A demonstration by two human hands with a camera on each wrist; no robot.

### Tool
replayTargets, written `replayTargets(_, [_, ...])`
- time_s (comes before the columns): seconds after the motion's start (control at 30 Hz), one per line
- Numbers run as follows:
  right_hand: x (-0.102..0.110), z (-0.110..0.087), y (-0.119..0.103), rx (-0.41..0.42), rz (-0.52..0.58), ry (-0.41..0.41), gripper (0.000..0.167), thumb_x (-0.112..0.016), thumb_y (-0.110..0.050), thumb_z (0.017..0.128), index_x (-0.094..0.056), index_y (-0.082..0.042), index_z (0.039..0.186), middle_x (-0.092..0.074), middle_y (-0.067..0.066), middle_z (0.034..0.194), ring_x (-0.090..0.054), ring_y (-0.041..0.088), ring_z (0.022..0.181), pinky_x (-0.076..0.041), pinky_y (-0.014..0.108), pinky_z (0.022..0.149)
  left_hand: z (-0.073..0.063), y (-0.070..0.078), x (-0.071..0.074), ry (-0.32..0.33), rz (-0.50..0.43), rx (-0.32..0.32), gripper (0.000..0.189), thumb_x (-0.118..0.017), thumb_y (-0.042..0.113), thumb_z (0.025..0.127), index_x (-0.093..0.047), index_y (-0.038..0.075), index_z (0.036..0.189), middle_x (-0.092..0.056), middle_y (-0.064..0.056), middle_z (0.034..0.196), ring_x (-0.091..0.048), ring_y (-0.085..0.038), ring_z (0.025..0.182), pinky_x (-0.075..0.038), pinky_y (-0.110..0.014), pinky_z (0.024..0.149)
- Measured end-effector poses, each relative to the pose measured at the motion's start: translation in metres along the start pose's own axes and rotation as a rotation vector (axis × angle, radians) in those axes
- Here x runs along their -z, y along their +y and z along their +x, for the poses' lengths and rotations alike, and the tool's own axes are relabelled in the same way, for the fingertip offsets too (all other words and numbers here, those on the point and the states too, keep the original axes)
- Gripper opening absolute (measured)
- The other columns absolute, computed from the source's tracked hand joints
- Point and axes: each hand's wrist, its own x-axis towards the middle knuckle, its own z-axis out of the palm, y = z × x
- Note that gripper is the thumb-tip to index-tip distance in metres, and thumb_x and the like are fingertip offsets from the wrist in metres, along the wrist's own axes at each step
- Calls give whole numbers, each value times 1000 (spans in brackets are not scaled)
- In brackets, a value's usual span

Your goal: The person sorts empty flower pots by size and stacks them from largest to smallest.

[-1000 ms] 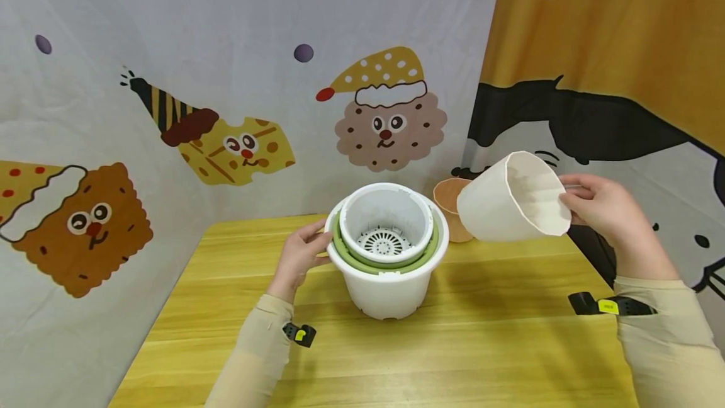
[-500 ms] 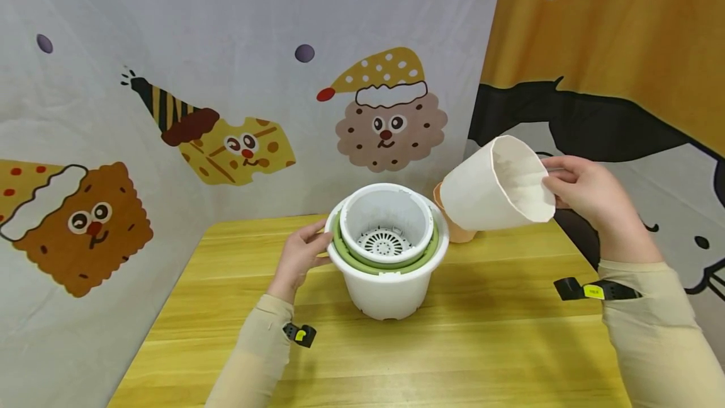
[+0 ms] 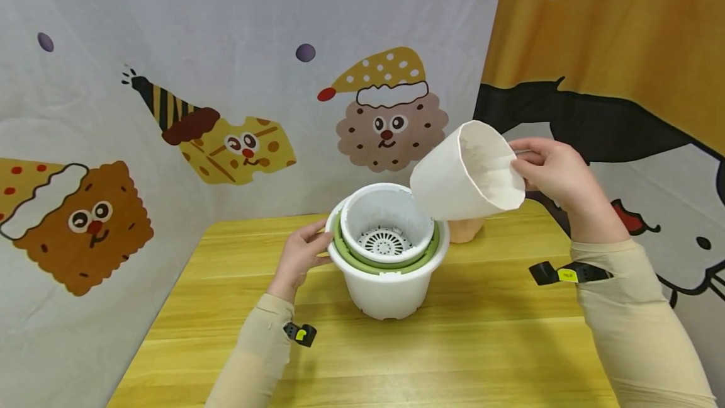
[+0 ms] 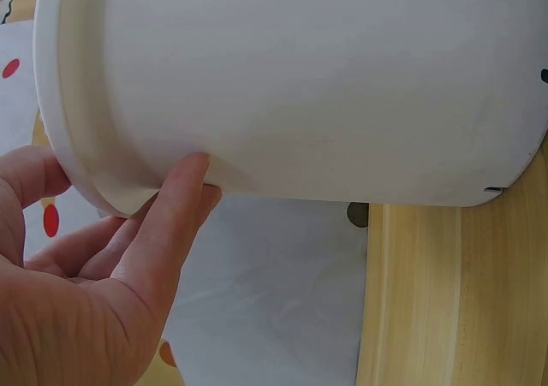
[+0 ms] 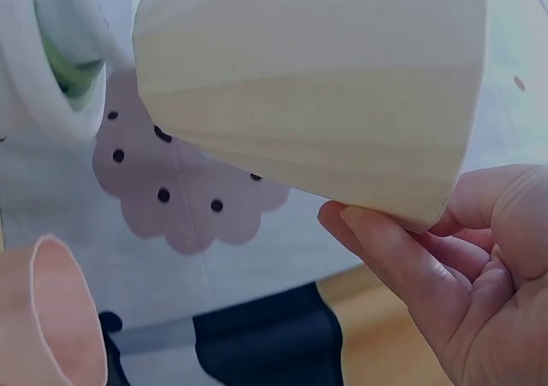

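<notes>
A large white flowerpot [image 3: 387, 294] stands upright on the table, with a green pot [image 3: 358, 263] and a smaller white pot [image 3: 391, 200] with a slotted base nested inside it. My left hand [image 3: 297, 258] pinches the large pot's rim from the left; the left wrist view shows its fingers [image 4: 175, 206] along the wall under the lip. My right hand [image 3: 552, 172] holds a white faceted pot [image 3: 442, 181] by its rim, raised and tilted, mouth to the right. Its base end overlaps the right edge of the nested pots in the head view.
A peach-coloured pot [image 3: 466, 230] stands behind the raised pot, mostly hidden in the head view; its mouth [image 5: 73, 317] shows in the right wrist view. The wooden table [image 3: 453, 357] ends at a cartoon-printed cloth [image 3: 255, 30] behind and beside it.
My right hand has carried the white faceted pot leftward and slightly up, from over the peach pot to the nested pots' right edge. The left hand and nested pots have stayed put.
</notes>
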Motion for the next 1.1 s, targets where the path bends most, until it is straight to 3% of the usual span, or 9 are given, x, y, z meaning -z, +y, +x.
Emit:
replayTargets(0.33, [-15, 11, -24, 68, 41, -44, 33, -57, -10, 99, -59, 1, 130, -66, 27, 115, -65, 12, 76, -57, 18, 64, 0, 1, 0, 1, -4, 10, 44, -64, 10, 96, -57, 4, 139, -64, -22, 121, -67, -25, 97, -62, -41, 76])
replayTargets(0.7, [-32, 18, -39, 100, 19, -89, 31, -58, -9, 99, -61, -1, 129, -67, 23, 113, -66, 25, 84, -57, 19, 65, 0, 1, 0, 1, 2, 15, 45, -64, 11, 97, -56, 3, 140, -63, -22, 122, -67, -25, 97, -62, -40, 76])
replayTargets(1.1, [-48, 21, -52, 185, -59, -113, 29, -56, -6, 96, -66, 0, 123, -71, 21, 105, -68, 28, 85, -58, 27, 65, 0, 1, 0, -2, -1, 3, 43, -63, 10, 97, -57, 3, 139, -64, -22, 121, -67, -24, 96, -62, -41, 76])
